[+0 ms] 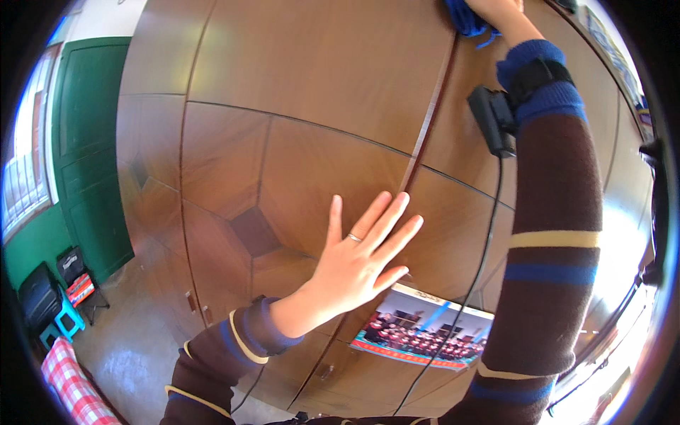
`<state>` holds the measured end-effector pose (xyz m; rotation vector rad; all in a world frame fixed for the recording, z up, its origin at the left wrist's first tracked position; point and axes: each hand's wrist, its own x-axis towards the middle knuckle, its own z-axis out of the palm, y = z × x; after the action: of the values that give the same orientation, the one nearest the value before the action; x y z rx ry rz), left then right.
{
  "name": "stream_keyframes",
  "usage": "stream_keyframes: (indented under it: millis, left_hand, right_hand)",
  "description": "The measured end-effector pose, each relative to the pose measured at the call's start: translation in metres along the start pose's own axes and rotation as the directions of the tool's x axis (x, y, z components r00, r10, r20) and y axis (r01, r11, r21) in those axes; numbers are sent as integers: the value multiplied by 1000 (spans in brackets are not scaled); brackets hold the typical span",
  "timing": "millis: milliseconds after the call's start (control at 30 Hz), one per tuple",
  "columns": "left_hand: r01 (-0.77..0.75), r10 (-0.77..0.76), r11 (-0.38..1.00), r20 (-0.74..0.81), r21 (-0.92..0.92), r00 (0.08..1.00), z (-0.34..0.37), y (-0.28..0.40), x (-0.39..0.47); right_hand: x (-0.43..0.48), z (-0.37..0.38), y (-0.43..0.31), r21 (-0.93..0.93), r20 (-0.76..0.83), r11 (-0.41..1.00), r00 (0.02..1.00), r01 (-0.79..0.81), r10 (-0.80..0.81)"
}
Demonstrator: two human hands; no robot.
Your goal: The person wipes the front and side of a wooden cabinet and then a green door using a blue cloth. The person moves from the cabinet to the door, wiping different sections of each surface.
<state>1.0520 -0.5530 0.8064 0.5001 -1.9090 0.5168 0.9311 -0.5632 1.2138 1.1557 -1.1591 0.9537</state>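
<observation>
My left hand (361, 263) is spread flat in front of the brown wooden wardrobe doors (319, 138), fingers apart, with a ring on one finger. It holds nothing; whether the palm touches the door I cannot tell. At the top edge of the view, my right hand (496, 11) is raised high and partly cut off. It grips a blue bundle of cloth or cord (465, 18), a loose end hanging below, against the upper wardrobe. Its fingertips are out of view. A black device (491, 122) with a cable is strapped by my right wrist.
A group photo print (425, 329) is fixed low on the wardrobe, behind the black cable (481, 271). To the left are a green door (90, 154), a turquoise stool (69, 313), a black bag (38, 292) and a red checked cloth (77, 382).
</observation>
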Motion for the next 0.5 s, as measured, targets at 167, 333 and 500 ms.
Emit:
stream_keyframes:
  millis: [167,333,500]
  left_hand:
    - [5,-4,1000,-54,20,999,-31,-47,-13]
    - [151,-135,974,-101,167,986,-88,-134,-39]
    - [275,-245,936,-154,221,957,-152,-227,-69]
  right_hand:
    - [16,4,-19,-48,3,999,1000,-11,11]
    - [29,16,-6,-1,14,1000,1000,-11,12]
    - [72,46,1,-165,-115,986,993,-29,10]
